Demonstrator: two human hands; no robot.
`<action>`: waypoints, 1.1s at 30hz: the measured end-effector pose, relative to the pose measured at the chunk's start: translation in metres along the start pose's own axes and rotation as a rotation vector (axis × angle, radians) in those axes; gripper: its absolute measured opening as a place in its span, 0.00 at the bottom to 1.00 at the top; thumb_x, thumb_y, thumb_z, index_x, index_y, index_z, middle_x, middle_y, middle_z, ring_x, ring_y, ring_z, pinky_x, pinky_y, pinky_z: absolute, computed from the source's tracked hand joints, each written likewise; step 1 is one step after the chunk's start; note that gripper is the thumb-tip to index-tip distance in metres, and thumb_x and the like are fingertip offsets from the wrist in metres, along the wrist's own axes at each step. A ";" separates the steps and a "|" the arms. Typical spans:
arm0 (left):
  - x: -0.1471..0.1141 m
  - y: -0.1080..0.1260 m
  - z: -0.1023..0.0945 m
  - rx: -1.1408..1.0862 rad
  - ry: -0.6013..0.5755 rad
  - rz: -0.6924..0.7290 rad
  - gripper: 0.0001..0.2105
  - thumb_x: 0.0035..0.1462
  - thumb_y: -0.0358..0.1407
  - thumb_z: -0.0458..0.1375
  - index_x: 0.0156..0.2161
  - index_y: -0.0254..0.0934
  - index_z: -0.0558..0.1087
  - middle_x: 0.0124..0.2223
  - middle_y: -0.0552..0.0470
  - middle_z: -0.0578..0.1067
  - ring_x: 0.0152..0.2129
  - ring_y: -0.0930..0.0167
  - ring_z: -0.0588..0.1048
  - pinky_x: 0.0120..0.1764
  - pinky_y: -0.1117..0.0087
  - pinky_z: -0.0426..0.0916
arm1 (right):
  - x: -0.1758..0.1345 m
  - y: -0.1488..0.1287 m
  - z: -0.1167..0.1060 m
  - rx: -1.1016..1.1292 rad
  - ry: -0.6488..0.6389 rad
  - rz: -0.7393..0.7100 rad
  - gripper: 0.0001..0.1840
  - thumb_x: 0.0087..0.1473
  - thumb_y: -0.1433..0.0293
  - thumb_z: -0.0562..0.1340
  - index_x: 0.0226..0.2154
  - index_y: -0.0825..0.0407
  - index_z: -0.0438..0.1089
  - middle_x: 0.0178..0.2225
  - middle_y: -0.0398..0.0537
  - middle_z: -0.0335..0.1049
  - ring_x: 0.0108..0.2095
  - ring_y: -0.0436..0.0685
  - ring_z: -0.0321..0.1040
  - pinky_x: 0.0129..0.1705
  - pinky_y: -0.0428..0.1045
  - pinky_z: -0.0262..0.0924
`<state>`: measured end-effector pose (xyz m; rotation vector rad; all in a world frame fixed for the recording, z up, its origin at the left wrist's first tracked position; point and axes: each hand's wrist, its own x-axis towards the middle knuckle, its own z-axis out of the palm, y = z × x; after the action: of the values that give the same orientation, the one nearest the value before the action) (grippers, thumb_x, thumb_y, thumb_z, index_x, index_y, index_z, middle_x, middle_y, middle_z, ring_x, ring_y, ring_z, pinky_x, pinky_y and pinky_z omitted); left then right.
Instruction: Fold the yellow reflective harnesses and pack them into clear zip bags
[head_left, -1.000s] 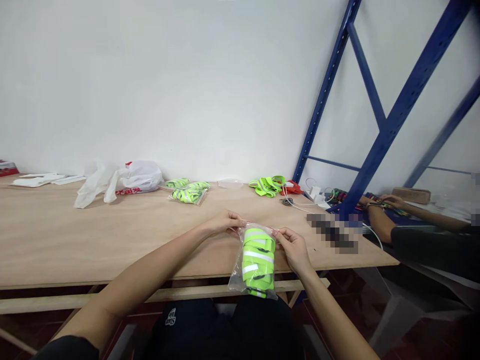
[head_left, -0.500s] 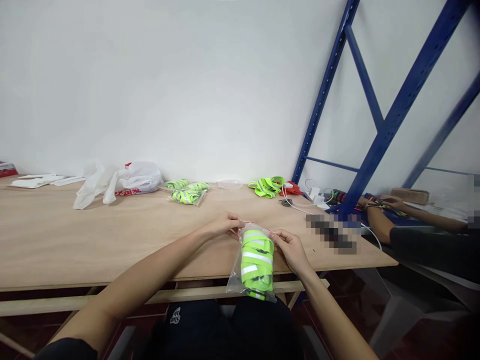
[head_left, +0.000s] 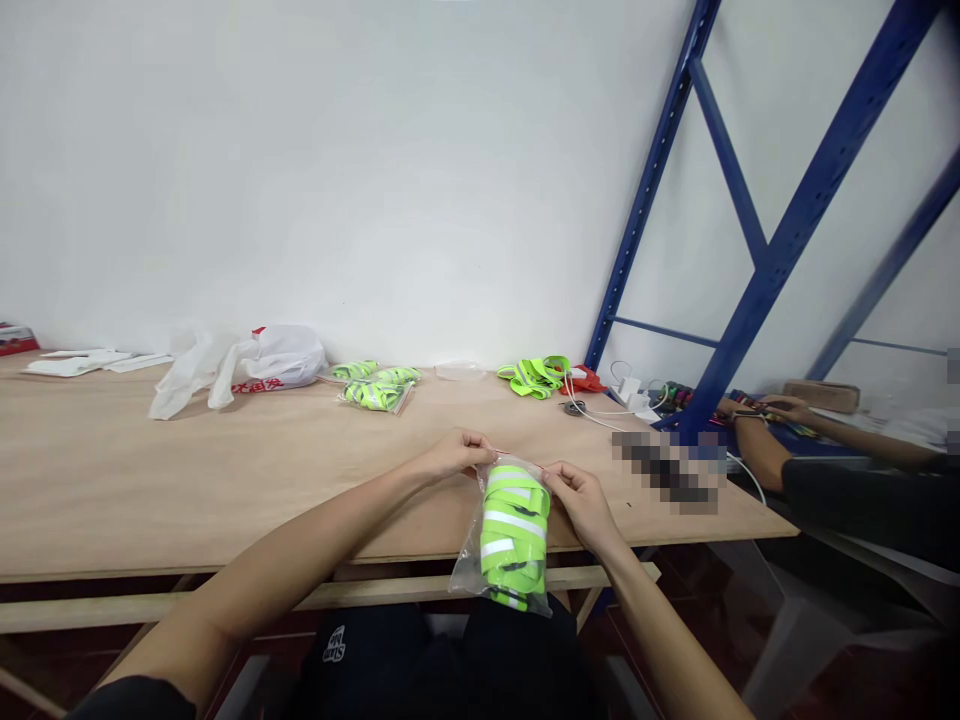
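A clear zip bag [head_left: 466, 560] hangs at the table's front edge, its red-lined top edge pulled straight between my hands. Inside it is a folded bundle of neon yellow-green reflective straps [head_left: 514, 535] with silver-white stripes. My left hand [head_left: 459, 452] pinches the top left corner of the bag. At the top right corner, the thumb and fingers of my right hand [head_left: 577, 497] are closed on the bag too. The lower end of the bag reaches down past the table edge, over my lap.
Bagged green straps [head_left: 375, 390] lie near the wall, with loose green straps [head_left: 532, 376] further right. A white plastic bag [head_left: 281, 358] and white sheets [head_left: 79, 362] are at left. White cables [head_left: 600, 412] run beside a blue rack post [head_left: 701, 400]. A co-worker's arm [head_left: 761, 450] is at right.
My left hand has shifted slightly right along the bag's top edge, and that edge now looks straighter. The bag's lower end has dropped a little. My right hand stays nearly in place.
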<state>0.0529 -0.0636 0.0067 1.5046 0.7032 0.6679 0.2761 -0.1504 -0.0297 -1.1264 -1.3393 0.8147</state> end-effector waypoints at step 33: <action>0.010 -0.020 0.017 0.010 -0.089 0.034 0.20 0.40 0.49 0.71 0.29 0.31 0.78 0.28 0.51 0.77 0.25 0.72 0.71 0.32 0.71 0.63 | -0.003 -0.011 0.007 -0.038 -0.161 0.045 0.24 0.46 0.48 0.69 0.27 0.53 0.76 0.27 0.45 0.72 0.30 0.54 0.65 0.35 0.49 0.60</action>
<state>0.0721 -0.0661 -0.0138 1.5485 0.6148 0.6200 0.2672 -0.1552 -0.0214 -1.1431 -1.4721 0.9325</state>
